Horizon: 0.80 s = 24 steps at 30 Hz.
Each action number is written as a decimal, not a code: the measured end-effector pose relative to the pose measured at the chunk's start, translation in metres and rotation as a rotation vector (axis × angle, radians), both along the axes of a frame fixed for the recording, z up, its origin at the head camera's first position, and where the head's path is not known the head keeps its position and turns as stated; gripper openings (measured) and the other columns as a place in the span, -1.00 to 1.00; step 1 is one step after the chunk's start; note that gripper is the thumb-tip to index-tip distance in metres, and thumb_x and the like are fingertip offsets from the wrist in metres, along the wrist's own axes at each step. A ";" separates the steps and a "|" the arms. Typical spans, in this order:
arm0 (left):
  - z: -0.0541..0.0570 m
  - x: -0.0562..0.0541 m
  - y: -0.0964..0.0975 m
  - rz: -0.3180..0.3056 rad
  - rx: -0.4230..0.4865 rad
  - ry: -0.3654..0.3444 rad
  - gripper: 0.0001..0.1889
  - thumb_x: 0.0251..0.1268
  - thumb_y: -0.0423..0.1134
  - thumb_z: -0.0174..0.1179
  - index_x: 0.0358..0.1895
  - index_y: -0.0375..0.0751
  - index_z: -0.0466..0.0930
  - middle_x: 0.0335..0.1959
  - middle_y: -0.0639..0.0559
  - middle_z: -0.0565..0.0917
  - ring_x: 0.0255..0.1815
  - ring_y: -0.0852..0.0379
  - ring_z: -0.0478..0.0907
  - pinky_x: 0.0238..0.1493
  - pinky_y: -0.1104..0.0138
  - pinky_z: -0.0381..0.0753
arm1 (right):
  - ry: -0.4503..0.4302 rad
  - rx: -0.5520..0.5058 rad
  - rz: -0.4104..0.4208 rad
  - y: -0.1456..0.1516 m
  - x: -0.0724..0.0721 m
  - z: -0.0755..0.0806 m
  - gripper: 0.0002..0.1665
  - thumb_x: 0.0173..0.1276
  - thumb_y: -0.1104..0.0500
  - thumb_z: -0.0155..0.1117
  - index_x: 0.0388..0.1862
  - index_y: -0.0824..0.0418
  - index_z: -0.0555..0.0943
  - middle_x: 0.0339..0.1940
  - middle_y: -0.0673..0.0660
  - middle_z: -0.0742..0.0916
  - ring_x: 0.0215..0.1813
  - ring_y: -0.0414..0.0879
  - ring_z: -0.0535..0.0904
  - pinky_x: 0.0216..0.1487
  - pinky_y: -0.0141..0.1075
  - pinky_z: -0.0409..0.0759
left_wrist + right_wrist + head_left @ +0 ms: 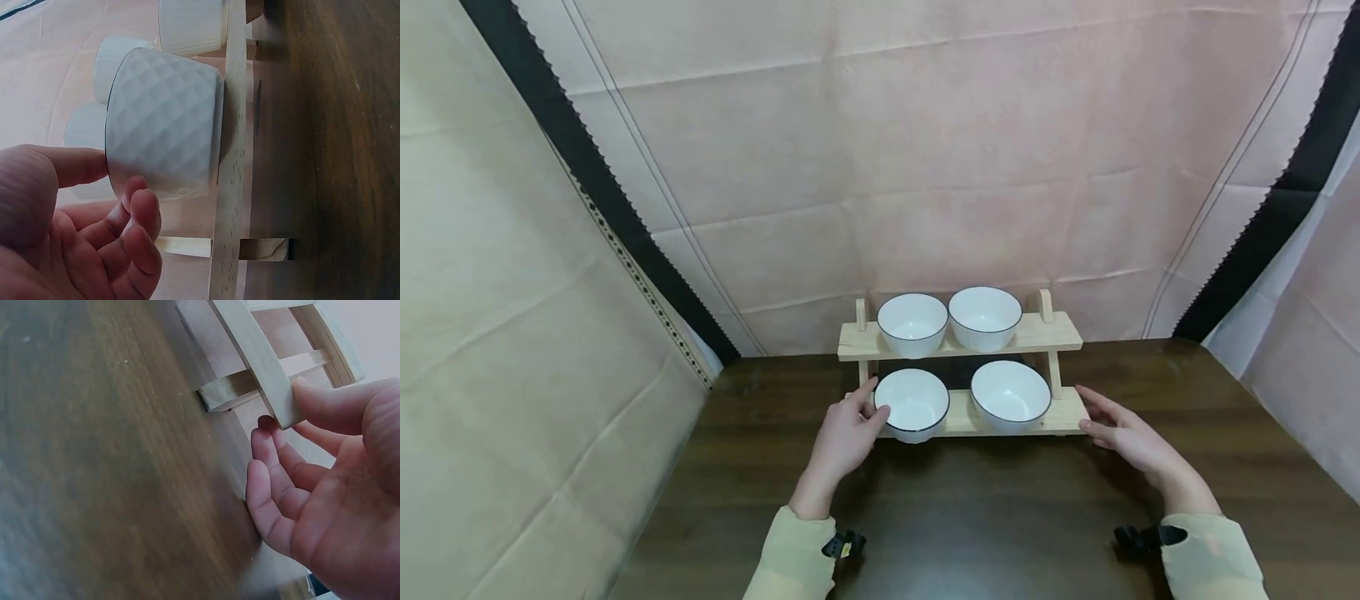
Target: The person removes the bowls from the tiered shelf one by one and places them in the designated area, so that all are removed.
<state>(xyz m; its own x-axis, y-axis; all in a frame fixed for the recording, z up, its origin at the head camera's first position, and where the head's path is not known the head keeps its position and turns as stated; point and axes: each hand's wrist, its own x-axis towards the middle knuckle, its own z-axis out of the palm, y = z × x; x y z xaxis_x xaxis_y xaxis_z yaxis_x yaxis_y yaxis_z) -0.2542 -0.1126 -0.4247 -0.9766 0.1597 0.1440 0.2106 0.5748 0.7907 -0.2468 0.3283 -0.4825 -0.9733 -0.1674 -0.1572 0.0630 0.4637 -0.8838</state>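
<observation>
Head view: 2 forearms in pale sleeves (793,554) reach forward over a dark wooden table (985,517), spread to either side of a pale wooden rack (958,415) with 2 tiers. Each tier bears 2 white, dark-rimmed bowls. The left hand (847,433), angled inward, is at the front-left bowl (912,406), its thumb on the near side of the rim and its index finger reaching around the outer side. The right hand (1131,437) meets the right end of the lower tier, thumb at the near corner and index finger farther back.

Left wrist view: the thumb touches the rim of the front-left bowl, whose wall shows a diamond relief. Thumb and fingers pinch the bowl; the other fingers curl beside its wall. The bowl sits on the lower tier.

Right wrist view: the thumb presses the end of the rack's lower tier, with curled fingers at its edge, pinching the board between them. The remaining fingertips lie below the board, close together.
</observation>
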 end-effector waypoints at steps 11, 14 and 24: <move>-0.005 -0.001 0.002 0.030 0.071 -0.091 -0.43 0.32 0.02 0.07 0.36 -0.01 0.28 -0.48 -0.01 0.52 -0.66 0.04 0.50 -0.59 0.23 0.51 | -0.032 -0.022 -0.013 -0.001 -0.002 0.002 -0.14 0.35 -0.11 0.08 0.52 -0.05 -0.05 0.29 0.31 0.31 0.16 0.08 0.39 0.05 -0.25 0.53; -0.007 -0.003 0.003 0.028 0.097 -0.092 -0.42 0.32 0.03 0.06 0.37 -0.05 0.27 -0.48 -0.03 0.53 -0.68 0.02 0.50 -0.59 0.22 0.52 | -0.040 -0.021 -0.035 -0.001 -0.002 0.001 -0.14 0.34 -0.13 0.09 0.51 -0.08 -0.03 0.29 0.29 0.31 0.17 0.07 0.38 0.05 -0.26 0.52; -0.009 -0.004 0.005 0.045 0.122 -0.140 -0.42 0.31 0.04 0.05 0.37 -0.04 0.27 -0.55 -0.02 0.58 -0.72 0.03 0.46 -0.60 0.24 0.52 | -0.035 -0.006 -0.045 0.000 -0.001 0.002 -0.13 0.32 -0.15 0.11 0.51 -0.07 -0.02 0.27 0.29 0.32 0.17 0.10 0.38 0.06 -0.25 0.52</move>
<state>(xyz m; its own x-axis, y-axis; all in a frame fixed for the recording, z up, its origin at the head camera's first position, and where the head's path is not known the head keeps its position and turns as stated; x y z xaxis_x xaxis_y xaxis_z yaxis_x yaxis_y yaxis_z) -0.2581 -0.1078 -0.4341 -0.9942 0.1050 0.0218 0.0698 0.4792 0.8749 -0.2477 0.3285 -0.4809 -0.9739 -0.1243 -0.1901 0.1144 0.4548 -0.8832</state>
